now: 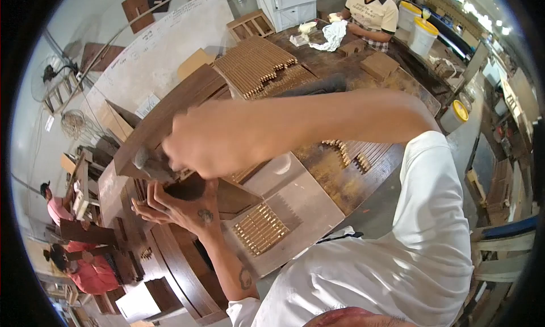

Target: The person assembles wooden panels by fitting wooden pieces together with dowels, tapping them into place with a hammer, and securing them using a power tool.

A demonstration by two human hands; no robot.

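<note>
My right arm reaches across the table from the right. My right hand [207,139], smeared by motion, is closed in a fist above my left hand. A blurred grey thing [150,163] shows at its fingers; its kind cannot be made out. Below it my left hand [184,205] is spread, thumb and fingers apart, against a dark brown wooden piece [235,197] with a slanted side. My arms hide part of that piece. Beside it, a small block of brown sticks with brass-coloured bands [261,229] lies on a pale grey board [309,196].
A wide row of brown, brass-tipped sticks [255,63] covers the table's far part. More sticks [355,155] lie under my right forearm. A brown block [379,66] and white cloth [331,36] are farther back, near a person [372,15]. Two people [91,270] work at left.
</note>
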